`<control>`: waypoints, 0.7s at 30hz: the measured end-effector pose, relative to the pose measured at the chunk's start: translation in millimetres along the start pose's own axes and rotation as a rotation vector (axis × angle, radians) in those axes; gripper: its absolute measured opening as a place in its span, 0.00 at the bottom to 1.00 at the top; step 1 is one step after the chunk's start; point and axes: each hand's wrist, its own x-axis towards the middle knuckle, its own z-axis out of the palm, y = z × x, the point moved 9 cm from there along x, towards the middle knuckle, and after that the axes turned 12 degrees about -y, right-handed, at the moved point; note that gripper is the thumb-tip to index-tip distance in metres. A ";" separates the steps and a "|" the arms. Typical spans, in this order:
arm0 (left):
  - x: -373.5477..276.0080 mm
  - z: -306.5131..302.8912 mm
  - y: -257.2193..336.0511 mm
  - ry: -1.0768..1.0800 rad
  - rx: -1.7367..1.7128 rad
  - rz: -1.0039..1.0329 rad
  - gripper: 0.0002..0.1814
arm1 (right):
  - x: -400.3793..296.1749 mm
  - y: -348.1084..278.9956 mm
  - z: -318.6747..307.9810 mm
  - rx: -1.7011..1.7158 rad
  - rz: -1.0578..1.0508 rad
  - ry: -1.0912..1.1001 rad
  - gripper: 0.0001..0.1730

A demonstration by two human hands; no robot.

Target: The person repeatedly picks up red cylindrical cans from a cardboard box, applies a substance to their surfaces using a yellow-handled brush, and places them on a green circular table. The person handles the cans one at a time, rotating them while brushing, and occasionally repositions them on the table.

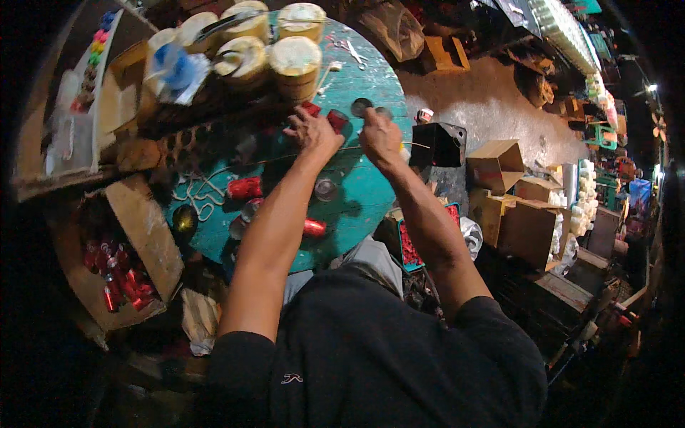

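Note:
My left hand (314,131) reaches over the far part of a round green table (364,208), its fingers spread. Close to its fingertips are a red shiny piece (310,108) and a red cylinder (337,120); whether the fingers touch them is unclear. To its right, my right hand (381,138) has curled fingers beside a dark round disc (362,107) and a second greyish round piece (383,112). Blur hides whether it grips either one. A thin stick (267,160) lies across the table. Nearer me are red cylinders (244,188) (314,227) and a clear round cup-like piece (325,189).
Several cream tubs (295,64) crowd the table's far left, near scissors (353,53) and a brush (326,75). White cord (200,192) lies at left. A cardboard box (144,230) holds red shiny pieces. Right are a black container (438,144) and open cartons (495,163).

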 end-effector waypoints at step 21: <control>-8.4 -2.8 11.0 0.373 -0.296 0.235 0.18 | 16.5 34.8 5.3 0.292 -0.131 -0.356 0.26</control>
